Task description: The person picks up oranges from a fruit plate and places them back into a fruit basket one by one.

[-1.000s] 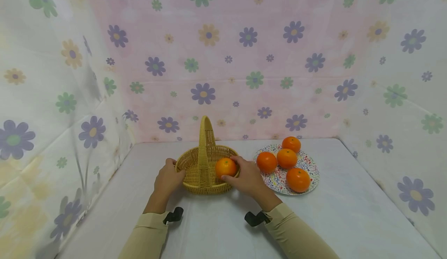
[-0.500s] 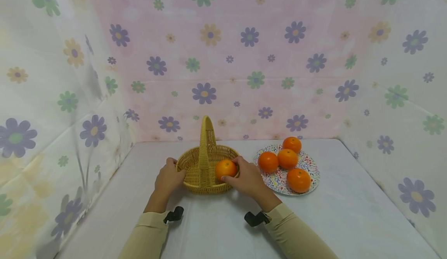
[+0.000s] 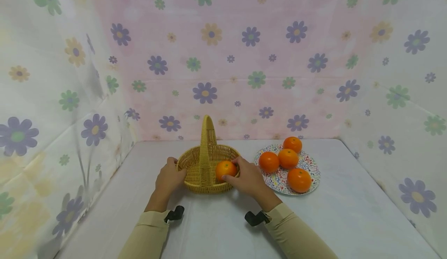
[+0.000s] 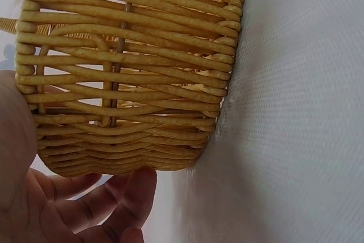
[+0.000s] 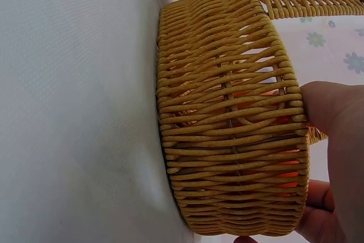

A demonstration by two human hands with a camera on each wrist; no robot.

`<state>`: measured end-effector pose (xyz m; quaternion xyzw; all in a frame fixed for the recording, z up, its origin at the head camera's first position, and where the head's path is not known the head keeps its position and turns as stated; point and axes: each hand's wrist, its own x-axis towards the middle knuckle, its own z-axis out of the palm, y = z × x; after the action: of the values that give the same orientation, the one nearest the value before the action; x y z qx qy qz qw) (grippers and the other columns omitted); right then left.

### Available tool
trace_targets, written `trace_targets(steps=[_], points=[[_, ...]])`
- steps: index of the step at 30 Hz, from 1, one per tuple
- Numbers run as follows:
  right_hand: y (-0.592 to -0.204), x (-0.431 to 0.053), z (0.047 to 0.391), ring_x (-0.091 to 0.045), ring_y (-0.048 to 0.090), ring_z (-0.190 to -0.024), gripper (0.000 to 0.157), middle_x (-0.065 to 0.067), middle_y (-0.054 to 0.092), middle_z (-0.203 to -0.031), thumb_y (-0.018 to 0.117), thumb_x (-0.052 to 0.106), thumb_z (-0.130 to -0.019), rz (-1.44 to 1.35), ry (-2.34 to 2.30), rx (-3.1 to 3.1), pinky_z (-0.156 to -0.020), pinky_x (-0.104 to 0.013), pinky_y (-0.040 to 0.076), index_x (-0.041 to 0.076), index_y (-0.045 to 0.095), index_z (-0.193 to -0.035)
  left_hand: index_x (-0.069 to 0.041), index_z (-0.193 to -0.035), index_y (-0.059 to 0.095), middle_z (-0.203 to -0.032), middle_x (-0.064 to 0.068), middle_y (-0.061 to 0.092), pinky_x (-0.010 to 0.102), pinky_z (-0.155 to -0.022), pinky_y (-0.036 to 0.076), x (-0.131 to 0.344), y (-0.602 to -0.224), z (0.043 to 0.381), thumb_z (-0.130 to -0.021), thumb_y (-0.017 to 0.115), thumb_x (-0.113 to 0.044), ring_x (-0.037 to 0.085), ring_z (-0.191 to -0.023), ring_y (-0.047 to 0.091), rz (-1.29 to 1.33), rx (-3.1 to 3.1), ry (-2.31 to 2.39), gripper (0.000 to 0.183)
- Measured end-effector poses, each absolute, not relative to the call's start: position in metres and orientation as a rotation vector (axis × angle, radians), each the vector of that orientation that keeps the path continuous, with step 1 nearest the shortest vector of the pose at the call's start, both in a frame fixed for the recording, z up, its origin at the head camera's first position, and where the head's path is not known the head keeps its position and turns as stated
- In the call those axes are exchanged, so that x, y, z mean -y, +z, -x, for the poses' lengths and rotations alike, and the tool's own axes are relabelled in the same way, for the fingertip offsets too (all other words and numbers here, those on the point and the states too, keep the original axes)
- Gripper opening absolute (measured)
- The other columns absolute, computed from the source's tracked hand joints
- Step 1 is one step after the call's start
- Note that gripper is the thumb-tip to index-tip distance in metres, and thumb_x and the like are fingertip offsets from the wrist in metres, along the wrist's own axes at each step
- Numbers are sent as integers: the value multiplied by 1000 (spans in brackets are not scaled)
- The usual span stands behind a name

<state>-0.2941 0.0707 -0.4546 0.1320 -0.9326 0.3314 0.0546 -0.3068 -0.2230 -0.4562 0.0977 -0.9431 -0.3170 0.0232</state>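
At lower centre, the left grip point(image 3: 170, 178) and right grip point(image 3: 248, 177) hold opposite ends of a yellow oval wicker basket point(image 3: 206, 188) containing a round orange fruit point(image 3: 226, 170).

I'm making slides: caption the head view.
Left hand and right hand flank a basket holding one orange, beside a plate of four oranges.

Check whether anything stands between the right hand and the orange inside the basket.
Nothing visible does: the right hand reaches over the right rim of the basket and holds the orange. The handle arches to the orange's left, out of the way.
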Motion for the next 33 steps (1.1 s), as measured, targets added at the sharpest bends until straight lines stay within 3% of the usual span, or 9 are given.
trace_targets(steps=[13, 24, 33], points=[[-457, -71, 296, -30, 57, -116, 67, -1, 68, -133, 70, 59, -88, -450, 879, 2833, -104, -51, 41, 18, 59, -140, 1, -140, 41, -127, 27, 64, 43, -73, 52, 222, -454, 305, -97, 58, -33, 30, -91, 64, -296, 2920, -982, 57], [-449, -75, 295, -30, 54, -123, 61, 0, 67, -134, 72, 57, -88, -436, 936, 2786, -105, -52, 43, 19, 62, -136, 1, -141, 40, -129, 27, 63, 45, -76, 52, 221, -453, 305, -97, 58, -32, 31, -94, 64, -309, 2924, -994, 58], [-434, -87, 297, -34, 51, -136, 58, -4, 62, -142, 74, 51, -90, -346, 1079, 2736, -111, -60, 42, 17, 62, -135, 0, -141, 41, -128, 26, 64, 44, -75, 52, 222, -454, 304, -97, 58, -32, 31, -94, 65, -294, 2912, -996, 58]])
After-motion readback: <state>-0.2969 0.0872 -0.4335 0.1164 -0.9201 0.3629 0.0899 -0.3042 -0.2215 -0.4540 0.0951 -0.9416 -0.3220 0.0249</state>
